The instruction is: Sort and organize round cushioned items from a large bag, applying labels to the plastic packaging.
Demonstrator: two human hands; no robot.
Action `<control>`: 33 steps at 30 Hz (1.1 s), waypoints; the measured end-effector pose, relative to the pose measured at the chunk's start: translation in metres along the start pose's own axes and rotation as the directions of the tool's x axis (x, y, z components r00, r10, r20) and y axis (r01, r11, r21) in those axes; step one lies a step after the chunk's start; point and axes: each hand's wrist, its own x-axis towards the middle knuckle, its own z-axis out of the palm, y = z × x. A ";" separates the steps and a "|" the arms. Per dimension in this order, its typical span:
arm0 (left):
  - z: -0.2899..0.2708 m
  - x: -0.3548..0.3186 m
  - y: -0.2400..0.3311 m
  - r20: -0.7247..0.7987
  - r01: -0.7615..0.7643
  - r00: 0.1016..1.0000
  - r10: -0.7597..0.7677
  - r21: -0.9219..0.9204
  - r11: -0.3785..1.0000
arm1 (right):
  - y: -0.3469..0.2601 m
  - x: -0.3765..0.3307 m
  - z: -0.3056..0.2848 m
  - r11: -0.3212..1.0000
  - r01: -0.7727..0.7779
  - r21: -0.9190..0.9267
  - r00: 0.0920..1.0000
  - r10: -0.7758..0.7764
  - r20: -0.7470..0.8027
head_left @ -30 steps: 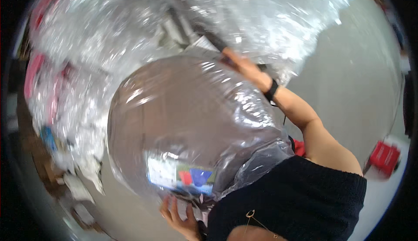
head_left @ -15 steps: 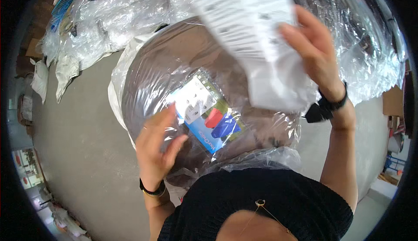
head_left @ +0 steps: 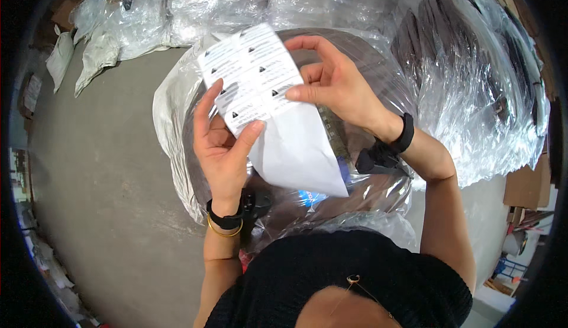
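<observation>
A white printed sheet of paper (head_left: pixel 248 70), covered in lines of text and small black triangles, tilts in front of me. My right hand (head_left: pixel 343 88) pinches its right edge, thumb on the front and fingers curled around behind. At its lower left, my left hand (head_left: pixel 223 141) has its thumb on the front, with fingers along the left edge. Under the sheet is a large round brown bundle (head_left: pixel 384 85) wrapped in clear plastic. The sheet covers most of a colourful card (head_left: pixel 310 198) lying on this bundle; its blue corner shows.
More plastic-wrapped goods (head_left: pixel 213 8) line the far side, with dark ones (head_left: pixel 449 50) at the right. White sacking (head_left: pixel 174 126) lies against the bundle's left side on the grey floor (head_left: pixel 112 168). A cardboard box (head_left: pixel 526 183) stands at the right edge.
The sheet has come down from the upper right to the middle, over the card. My right hand moved left with it, and my left hand rose from near the card to the sheet.
</observation>
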 end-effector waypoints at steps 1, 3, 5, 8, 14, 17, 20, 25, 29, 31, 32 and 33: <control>-0.003 0.002 -0.002 -0.001 0.012 1.000 -0.012 0.043 0.999 | -0.004 -0.003 -0.003 0.998 0.005 0.064 0.998 -0.009 0.070; -0.004 0.002 0.000 0.015 0.052 0.998 -0.054 0.091 0.994 | -0.005 -0.007 -0.003 1.000 0.015 0.011 0.996 -0.015 0.093; -0.009 0.002 0.000 0.032 0.089 0.995 -0.094 0.123 0.988 | 0.000 -0.007 -0.002 0.999 0.008 -0.033 0.994 -0.004 0.108; -0.010 -0.001 0.002 0.030 0.153 0.987 -0.160 0.164 0.974 | -0.001 -0.010 -0.002 0.994 -0.059 -0.094 0.994 0.067 0.086; -0.010 -0.006 0.003 -0.018 0.170 0.985 -0.174 0.334 0.927 | 0.005 -0.016 0.000 0.986 0.055 -0.156 0.998 -0.059 -0.020; -0.008 -0.010 0.004 -0.081 0.166 0.986 -0.147 0.356 0.920 | 0.004 -0.024 0.003 0.975 0.050 -0.217 0.995 -0.068 -0.078; -0.011 -0.019 0.009 -0.056 0.134 0.991 -0.124 0.563 0.816 | -0.001 -0.034 -0.001 0.885 0.152 -0.440 0.986 -0.164 0.011; -0.014 -0.038 0.010 0.031 0.133 0.979 -0.199 0.645 0.753 | -0.002 -0.043 0.001 0.734 0.352 -0.581 0.930 -0.345 0.127; -0.018 -0.045 0.007 0.030 0.141 0.978 -0.207 0.633 0.761 | 0.000 -0.046 0.004 0.693 0.402 -0.599 0.911 -0.371 0.182; -0.020 -0.048 0.010 0.016 0.140 0.981 -0.191 0.623 0.769 | -0.003 -0.045 0.005 0.534 0.511 -0.674 0.845 -0.454 0.281; -0.021 -0.049 0.013 0.012 0.176 0.974 -0.227 0.594 0.785 | -0.003 -0.043 0.007 0.534 0.513 -0.672 0.845 -0.453 0.285; -0.024 -0.049 0.015 0.013 0.208 0.965 -0.260 0.564 0.799 | -0.001 -0.038 0.008 0.523 0.562 -0.641 0.812 -0.498 0.305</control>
